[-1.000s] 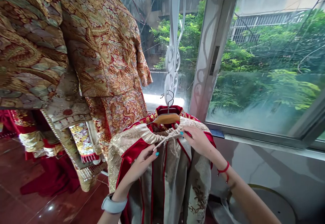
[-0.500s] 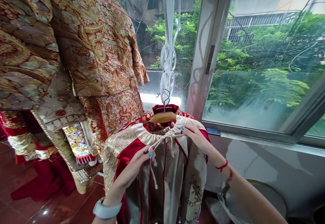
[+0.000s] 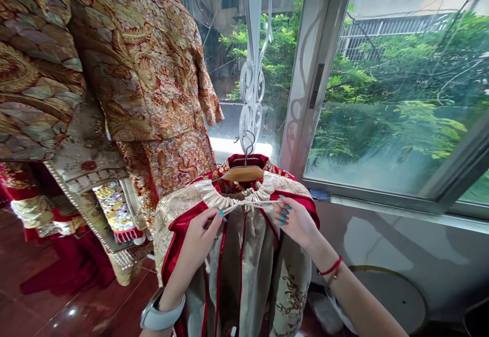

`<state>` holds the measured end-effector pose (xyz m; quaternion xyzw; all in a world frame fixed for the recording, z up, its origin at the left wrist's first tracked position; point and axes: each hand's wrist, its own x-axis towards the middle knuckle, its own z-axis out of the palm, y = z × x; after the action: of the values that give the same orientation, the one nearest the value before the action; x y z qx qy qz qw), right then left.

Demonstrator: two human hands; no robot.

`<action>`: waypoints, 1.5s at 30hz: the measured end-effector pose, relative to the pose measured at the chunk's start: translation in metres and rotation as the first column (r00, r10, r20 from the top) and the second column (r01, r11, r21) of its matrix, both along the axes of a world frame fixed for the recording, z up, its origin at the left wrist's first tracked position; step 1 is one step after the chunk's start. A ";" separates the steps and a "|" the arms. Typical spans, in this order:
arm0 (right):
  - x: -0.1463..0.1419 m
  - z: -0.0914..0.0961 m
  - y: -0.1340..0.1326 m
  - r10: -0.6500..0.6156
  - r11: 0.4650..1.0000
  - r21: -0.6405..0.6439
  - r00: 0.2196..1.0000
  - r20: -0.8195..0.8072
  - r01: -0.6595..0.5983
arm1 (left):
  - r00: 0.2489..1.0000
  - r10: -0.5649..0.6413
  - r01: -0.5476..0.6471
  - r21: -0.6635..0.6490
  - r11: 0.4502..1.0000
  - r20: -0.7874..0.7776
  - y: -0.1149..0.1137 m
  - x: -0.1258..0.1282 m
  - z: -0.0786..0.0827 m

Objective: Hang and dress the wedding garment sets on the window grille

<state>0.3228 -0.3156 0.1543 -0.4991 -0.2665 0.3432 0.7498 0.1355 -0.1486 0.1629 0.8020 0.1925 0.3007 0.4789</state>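
A cream and red embroidered garment hangs on a wooden hanger, whose hook rests on a white scrolled window grille. A thin cream drawstring runs taut across the gathered waistband. My left hand pinches the left end of the drawstring. My right hand is closed on its right end, fingers curled against the waistband. A pale watch sits on my left wrist and a red cord on my right.
Heavy gold and red brocade robes hang close at the left, with more red garments below them. A large window fills the right. A round pale tabletop stands at lower right over a dark red floor.
Both hands have shifted along the drawstring and pulled it out level and taut across the waistband. My left hand has risen, and my right hand has curled shut on the right end.
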 end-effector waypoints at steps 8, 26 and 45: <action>-0.006 -0.021 -0.015 -0.300 0.926 0.033 0.679 0.670 0.376 | 0.994 0.052 -0.021 0.291 0.957 -0.100 0.003 -0.027 -0.009; 0.104 -0.041 -0.032 -0.062 0.907 -0.098 0.359 0.931 0.410 | 0.820 0.563 -0.523 0.268 0.809 -0.100 0.126 -0.073 -0.034; 0.077 -0.062 -0.016 -0.120 0.895 -0.095 0.440 0.890 0.436 | 0.746 0.644 -0.621 0.524 0.583 0.169 0.069 -0.088 -0.055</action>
<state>0.3995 -0.3312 0.0921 -0.7509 -0.4615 -0.0473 0.4700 0.0471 -0.0794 0.1075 0.7880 0.3795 0.4772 0.0852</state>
